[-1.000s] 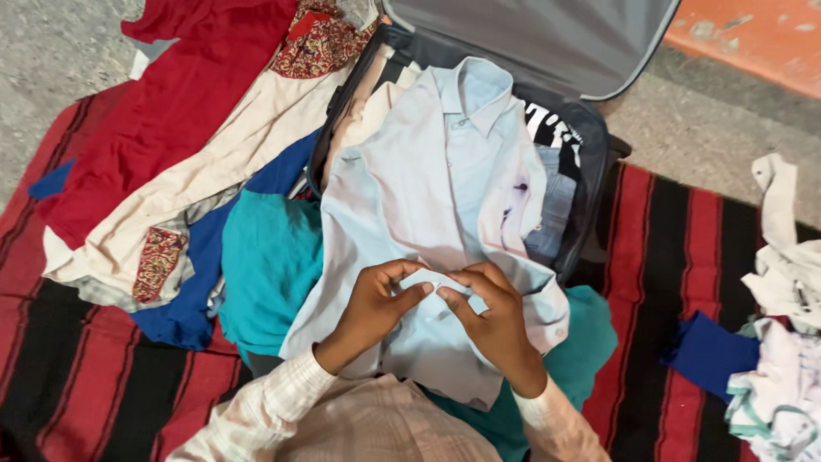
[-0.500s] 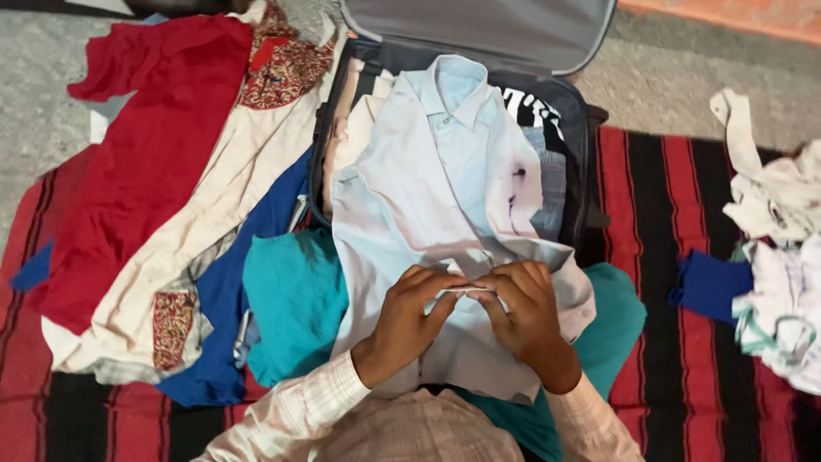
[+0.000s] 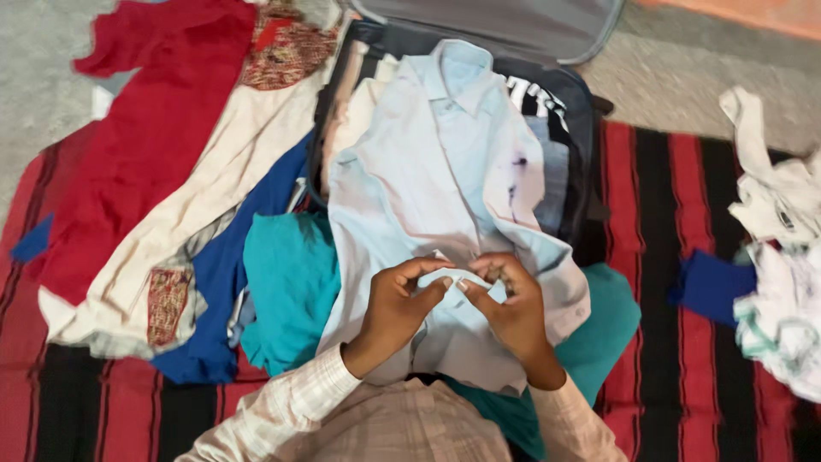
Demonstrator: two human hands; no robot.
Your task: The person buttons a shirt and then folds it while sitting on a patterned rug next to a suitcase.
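Left hand [image 3: 395, 310], shirt [image 3: 436, 197], striped rug [image 3: 676, 214]

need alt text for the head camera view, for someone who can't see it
Seen from above, a person's left hand and right hand pinch the front edge of a pale blue collared shirt draped over an open dark suitcase. Red, cream, blue and teal clothes lie to the left on a red and black striped mat; white garments are heaped at right.

My hands, left [image 3: 395, 310] and right [image 3: 506, 310], meet on the shirt [image 3: 428, 180] before me. It lies over the open suitcase [image 3: 581, 137] behind it. Garments [image 3: 171, 171] lie left, more clothes [image 3: 778, 257] far right, all on the rug [image 3: 658, 222].
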